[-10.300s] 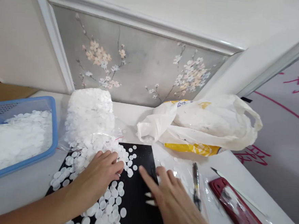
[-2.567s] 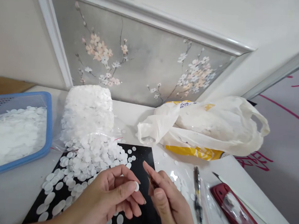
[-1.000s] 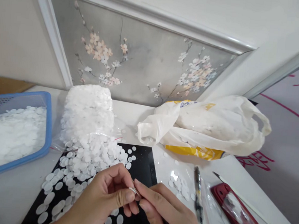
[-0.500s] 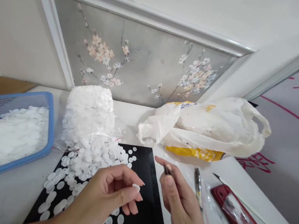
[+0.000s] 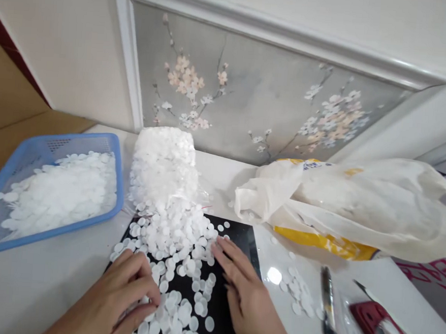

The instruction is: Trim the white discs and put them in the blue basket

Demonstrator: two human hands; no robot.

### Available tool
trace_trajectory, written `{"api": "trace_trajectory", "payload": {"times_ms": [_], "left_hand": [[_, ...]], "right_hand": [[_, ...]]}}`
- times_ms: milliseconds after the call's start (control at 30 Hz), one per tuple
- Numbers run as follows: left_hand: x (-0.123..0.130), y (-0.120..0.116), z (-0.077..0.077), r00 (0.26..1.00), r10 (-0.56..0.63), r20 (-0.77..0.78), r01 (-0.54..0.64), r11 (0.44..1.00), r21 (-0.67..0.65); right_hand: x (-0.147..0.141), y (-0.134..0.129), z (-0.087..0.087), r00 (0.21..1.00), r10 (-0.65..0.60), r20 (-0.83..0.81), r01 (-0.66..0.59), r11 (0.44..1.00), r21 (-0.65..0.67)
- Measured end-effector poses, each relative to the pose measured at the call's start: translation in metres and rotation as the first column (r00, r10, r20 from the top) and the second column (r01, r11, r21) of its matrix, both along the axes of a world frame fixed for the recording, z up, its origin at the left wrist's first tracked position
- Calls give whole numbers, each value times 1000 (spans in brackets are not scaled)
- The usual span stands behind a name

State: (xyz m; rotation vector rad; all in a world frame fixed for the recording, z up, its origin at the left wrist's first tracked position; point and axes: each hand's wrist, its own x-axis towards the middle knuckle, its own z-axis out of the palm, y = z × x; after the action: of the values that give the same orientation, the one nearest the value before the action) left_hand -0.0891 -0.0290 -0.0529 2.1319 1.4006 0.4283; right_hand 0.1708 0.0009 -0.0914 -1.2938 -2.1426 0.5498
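discs (image 5: 170,232) lie on a board (image 5: 244,234), basket (image 5: 119,175) left.

Discs (image 5: 176,314) are white, board (image 5: 243,237) black, basket (image 5: 120,177) blue, panel (image 5: 258,95) grey with blossoms.

Basket (image 5: 120,177): left corner cut off.
Shopping bag (image 5: 372,213): cut off at right.
Left hand (image 5: 118,297): palm hidden, hold unclear.

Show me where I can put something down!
The table looks bare between the blue basket and left hand; a smaller gap separates the clear bag and shopping bag. Crowded: the black board, heaped with discs, and around the pen.
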Motion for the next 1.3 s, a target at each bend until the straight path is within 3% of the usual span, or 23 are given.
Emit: {"api": "trace_trajectory", "payload": {"times_ms": [67, 167, 233, 367, 533, 600, 667, 700, 767, 867, 933, 1033, 1167, 1300], "left_hand": [[-1, 4, -3, 999, -6, -53, 18, 969, 247], [-1, 11, -12, 974, -70, -217, 178, 827, 533], [-2, 12, -17, 932, -125, -340, 311, 759, 573], [-3, 10, -17, 875, -171, -453, 421, 731, 538], [-3, 8, -7, 873, -204, -443, 443, 713, 543], [-3, 7, -6, 894, -225, -388, 419, 727, 544], [-5, 6, -7, 923, -237, -304, 370, 764, 528], [-6, 6, -7, 936, -237, -259, 341, 789, 512], [-9, 7, -7, 956, -225, -190, 289, 834, 469], [-14, 12, -7, 977, -161, -140, 208, 870, 447], [-16, 15, -7, 986, -97, -136, 149, 879, 452], [-15, 17, -11, 991, -21, -129, 78, 887, 456], [-14, 19, -19, 986, 52, -157, 19, 909, 417], [-17, 21, -24, 968, -5, -251, 100, 924, 369]], "right_hand": [[-11, -3, -4, 986, 110, 123, -119, 991, 69], [-20, -6, -6, 925, 230, 302, -291, 941, 175], [-20, -7, -7, 880, 270, 392, -386, 887, 255], [-13, -12, -8, 833, 287, 473, -477, 805, 353], [-5, -17, -6, 854, 373, 364, -489, 813, 316], [0, -16, 0, 867, 415, 276, -482, 837, 259], [10, -13, 7, 913, 365, 181, -395, 901, 178], [16, -11, 11, 951, 267, 153, -285, 952, 113], [31, -5, 16, 987, 28, 156, -36, 998, 46], [50, 4, 14, 948, -248, 201, 242, 969, 53], [56, 9, 8, 915, -322, 245, 311, 947, 81], [57, 10, -4, 886, -350, 303, 318, 936, 154], [55, 8, -15, 874, -294, 387, 218, 949, 227], [56, 6, -13, 803, -311, 509, 152, 931, 331]]}}
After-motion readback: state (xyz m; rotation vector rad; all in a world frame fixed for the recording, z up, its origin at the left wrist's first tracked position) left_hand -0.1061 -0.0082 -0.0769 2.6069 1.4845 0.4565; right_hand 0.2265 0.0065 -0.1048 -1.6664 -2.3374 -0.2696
